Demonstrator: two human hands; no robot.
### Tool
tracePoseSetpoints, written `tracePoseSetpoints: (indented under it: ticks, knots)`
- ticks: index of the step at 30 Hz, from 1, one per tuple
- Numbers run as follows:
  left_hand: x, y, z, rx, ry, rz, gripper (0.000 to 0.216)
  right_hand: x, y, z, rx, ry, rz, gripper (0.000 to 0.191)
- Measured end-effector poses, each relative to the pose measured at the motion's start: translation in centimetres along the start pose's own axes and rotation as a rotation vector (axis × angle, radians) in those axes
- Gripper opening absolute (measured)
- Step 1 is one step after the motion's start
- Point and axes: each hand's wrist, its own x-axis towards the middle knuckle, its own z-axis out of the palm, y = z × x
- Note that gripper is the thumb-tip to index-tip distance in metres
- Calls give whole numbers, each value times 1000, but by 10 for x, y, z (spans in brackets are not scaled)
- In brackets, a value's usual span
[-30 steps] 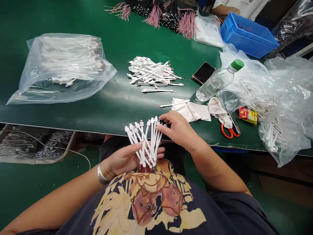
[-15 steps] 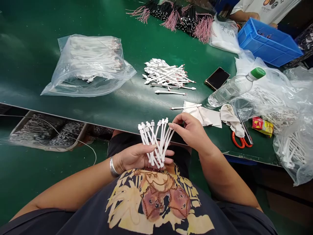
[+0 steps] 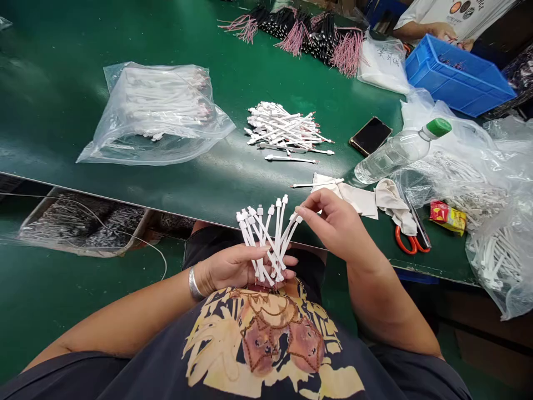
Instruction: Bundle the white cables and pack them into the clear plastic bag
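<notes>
My left hand (image 3: 233, 268) is closed round the lower ends of a fanned bunch of short white cable pieces (image 3: 268, 236), held upright over my lap in front of the green table (image 3: 200, 172). My right hand (image 3: 335, 225) is beside the fan's right edge, its fingertips pinched at the tip of the rightmost piece. A loose pile of the same white pieces (image 3: 285, 128) lies on the table beyond, with single pieces (image 3: 291, 159) in front of it.
A clear bag of white pieces (image 3: 160, 111) lies at left. At right are a phone (image 3: 370, 135), a water bottle (image 3: 400, 150), cloths (image 3: 353, 197), orange scissors (image 3: 410, 240), plastic bags (image 3: 491, 205) and a blue bin (image 3: 458, 75). Another person's hands (image 3: 441, 30) work at the far right.
The view shifted, so everything sits further right. My right hand slid from the fan's top middle to its right edge, and the pieces now spread a little wider.
</notes>
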Motion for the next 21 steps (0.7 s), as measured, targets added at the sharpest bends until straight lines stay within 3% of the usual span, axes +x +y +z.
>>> tracePoseSetpoints:
  ticks: [3, 6, 21]
  knots:
    - [3, -1, 1, 33, 95, -25, 42, -10, -10, -1, -39, -39, -90, 7]
    - [6, -1, 2, 62, 153, -41, 38, -16, -16, -2, -68, 9, -142, 5]
    - [11, -1, 9, 110, 237, -38, 20, -21, -21, 2, -96, 235, -226, 3]
